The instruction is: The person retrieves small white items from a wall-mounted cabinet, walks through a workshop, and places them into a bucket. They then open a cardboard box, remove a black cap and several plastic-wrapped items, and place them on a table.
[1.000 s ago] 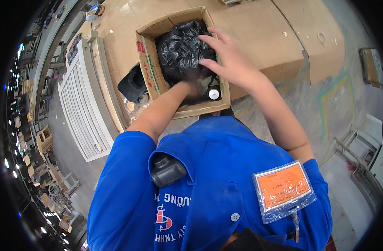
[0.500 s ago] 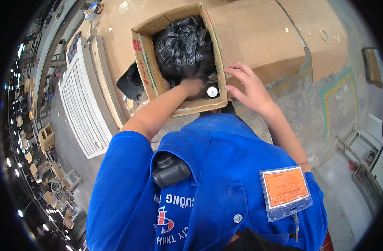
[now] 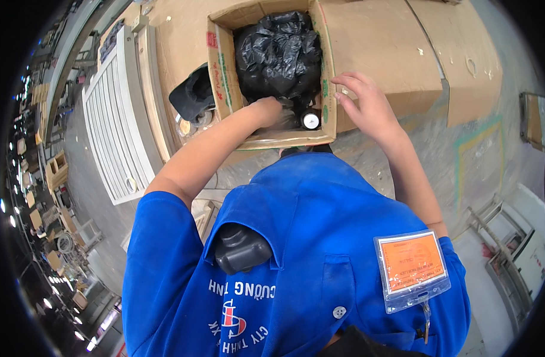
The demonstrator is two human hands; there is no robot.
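Observation:
An open cardboard box point(image 3: 224, 74) stands in front of me with a crumpled black plastic bag point(image 3: 278, 56) in it. My left hand point(image 3: 268, 112) reaches inside the near part of the box, just below the bag. Its fingers are smeared and partly hidden, so any hold is unclear. Beside it, in the near right corner, sits a dark object with a round white top point(image 3: 310, 121) bearing a small dark centre. My right hand point(image 3: 370, 107) is held by the box's right wall, fingers and thumb apart, with nothing in it.
Left of the box lies a black cap point(image 3: 192, 94), with small round items near it. A white slatted panel point(image 3: 115, 122) leans further left beside pale boards. Cardboard sheets point(image 3: 382, 53) cover the surface behind and right. Metal frames point(image 3: 498, 256) stand at far right.
The view has shifted, so the box appears higher and further right. My left hand has drawn back slightly from the white-topped object; my right hand stays spread beside the box.

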